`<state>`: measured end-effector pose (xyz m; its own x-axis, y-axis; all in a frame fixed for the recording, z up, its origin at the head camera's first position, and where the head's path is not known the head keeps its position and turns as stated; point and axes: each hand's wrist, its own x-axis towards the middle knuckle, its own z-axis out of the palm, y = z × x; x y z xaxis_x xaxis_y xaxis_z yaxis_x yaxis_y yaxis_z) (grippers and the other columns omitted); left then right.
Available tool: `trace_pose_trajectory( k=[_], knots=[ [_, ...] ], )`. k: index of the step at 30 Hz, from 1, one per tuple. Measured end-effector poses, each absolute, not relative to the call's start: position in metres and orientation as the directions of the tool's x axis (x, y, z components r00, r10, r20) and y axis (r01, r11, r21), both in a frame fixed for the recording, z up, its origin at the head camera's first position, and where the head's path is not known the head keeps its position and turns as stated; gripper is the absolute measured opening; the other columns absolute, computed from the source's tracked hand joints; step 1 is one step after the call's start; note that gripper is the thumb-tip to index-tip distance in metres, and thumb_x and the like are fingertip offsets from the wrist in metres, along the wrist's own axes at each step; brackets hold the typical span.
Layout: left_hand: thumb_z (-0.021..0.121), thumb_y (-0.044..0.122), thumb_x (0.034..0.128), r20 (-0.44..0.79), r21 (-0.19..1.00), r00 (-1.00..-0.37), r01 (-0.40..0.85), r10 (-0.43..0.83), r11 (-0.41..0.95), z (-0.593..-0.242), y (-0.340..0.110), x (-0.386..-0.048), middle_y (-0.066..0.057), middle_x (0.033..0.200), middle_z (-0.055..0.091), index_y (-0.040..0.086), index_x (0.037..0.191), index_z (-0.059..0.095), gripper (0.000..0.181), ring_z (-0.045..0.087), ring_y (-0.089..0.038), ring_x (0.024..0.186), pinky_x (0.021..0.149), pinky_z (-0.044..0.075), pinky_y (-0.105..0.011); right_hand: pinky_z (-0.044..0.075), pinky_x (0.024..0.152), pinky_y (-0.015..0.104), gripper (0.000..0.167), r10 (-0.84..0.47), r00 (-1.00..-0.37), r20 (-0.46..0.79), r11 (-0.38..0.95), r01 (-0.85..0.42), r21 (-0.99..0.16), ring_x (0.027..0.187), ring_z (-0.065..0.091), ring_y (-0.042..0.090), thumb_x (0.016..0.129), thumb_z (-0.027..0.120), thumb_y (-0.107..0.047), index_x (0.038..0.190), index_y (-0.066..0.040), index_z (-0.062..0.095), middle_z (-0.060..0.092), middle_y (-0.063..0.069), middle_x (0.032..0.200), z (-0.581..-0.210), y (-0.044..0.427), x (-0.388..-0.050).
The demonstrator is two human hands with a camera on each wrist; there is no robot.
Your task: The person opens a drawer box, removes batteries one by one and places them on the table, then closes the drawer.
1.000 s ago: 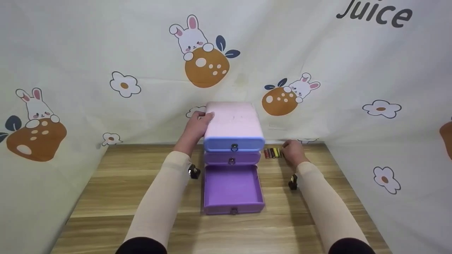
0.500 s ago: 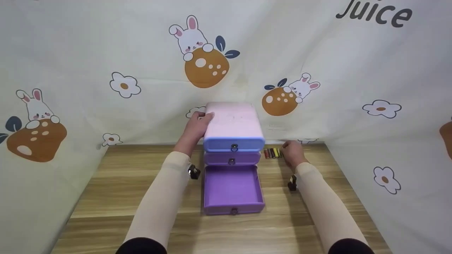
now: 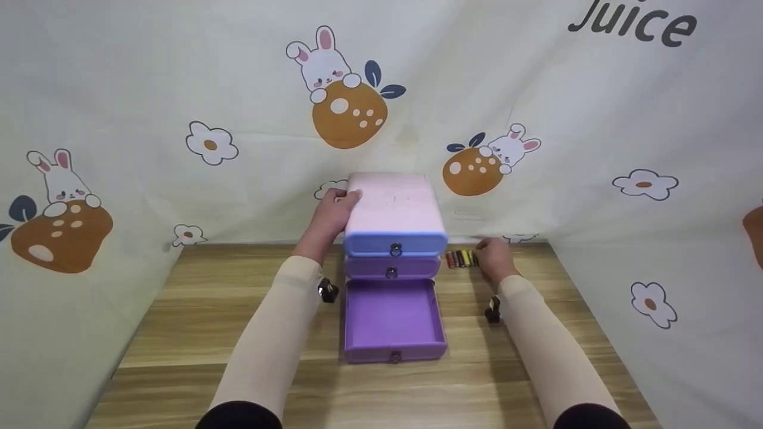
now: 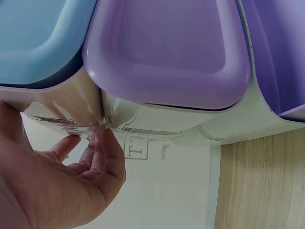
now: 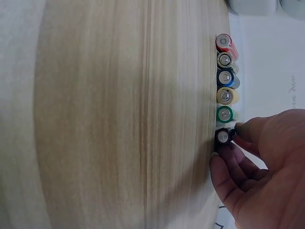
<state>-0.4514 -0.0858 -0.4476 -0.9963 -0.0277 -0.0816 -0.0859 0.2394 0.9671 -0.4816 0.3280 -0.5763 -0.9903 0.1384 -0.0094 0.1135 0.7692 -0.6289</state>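
Note:
A small drawer cabinet (image 3: pixel 393 202) with a pink top stands at the back of the table. My left hand (image 3: pixel 334 211) holds its upper left side, the thumb over the top edge and the bent fingertips against the side wall in the left wrist view. The lowest purple drawer (image 3: pixel 390 316) is pulled out and bare inside. To the cabinet's right, several batteries (image 5: pixel 225 78) stand in a row. My right hand (image 5: pixel 267 167) pinches the black battery (image 5: pixel 222 136) at the row's end, thumb on one side and fingers on the other.
The blue drawer (image 3: pixel 369 244) and middle purple drawer (image 3: pixel 363 268) are pushed in, each with a ring pull. A patterned cloth (image 3: pixel 250 89) hangs behind and beside the wood-grain table (image 3: pixel 226 333). The batteries lie near the table's back edge.

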Motion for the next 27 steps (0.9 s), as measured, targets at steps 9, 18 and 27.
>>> trace_pose_trajectory(
  k=[9, 18, 27],
  knots=[
    [0.059, 0.058, 0.1086, -0.075, 0.967, -0.997, -0.079, -0.024, 0.243, -0.447, -0.085, -0.451, -0.019, 0.152, 0.056, 0.007, 0.156, 0.048, 0.071, 0.058, -0.031, 0.131, 0.11, 0.05, -0.048, 0.057, 0.098, 0.049, 0.025, 0.164, -0.986, -0.022, 0.735, 0.137, -0.664, 0.112, 0.067, 0.036, 0.109, 0.059, -0.009, 0.122, 0.006, 0.072, 0.071, 0.024, 0.122, -0.572, 0.33, -0.477],
    [0.06, 0.056, 0.1089, -0.068, 0.974, -0.997, -0.071, -0.024, 0.215, -0.449, -0.086, -0.452, -0.02, 0.15, 0.057, 0.005, 0.155, 0.048, 0.07, 0.06, -0.03, 0.129, 0.106, 0.052, -0.046, 0.057, 0.094, 0.051, 0.023, 0.117, -0.991, 0.072, 0.803, 0.052, -0.594, 0.103, 0.068, 0.036, 0.108, 0.061, -0.011, 0.111, 0.007, 0.074, 0.074, 0.023, 0.111, -0.57, 0.331, -0.471],
    [0.06, 0.058, 0.1086, -0.081, 0.974, -0.996, -0.084, -0.023, 0.209, -0.449, -0.085, -0.45, -0.018, 0.149, 0.057, 0.007, 0.155, 0.048, 0.07, 0.06, -0.029, 0.129, 0.107, 0.051, -0.047, 0.056, 0.091, 0.046, 0.025, 0.129, -0.992, 0.005, 0.764, 0.096, -0.638, 0.103, 0.066, 0.031, 0.109, 0.059, -0.016, 0.115, 0.004, 0.072, 0.072, 0.019, 0.114, -0.567, 0.335, -0.463]
  ],
)
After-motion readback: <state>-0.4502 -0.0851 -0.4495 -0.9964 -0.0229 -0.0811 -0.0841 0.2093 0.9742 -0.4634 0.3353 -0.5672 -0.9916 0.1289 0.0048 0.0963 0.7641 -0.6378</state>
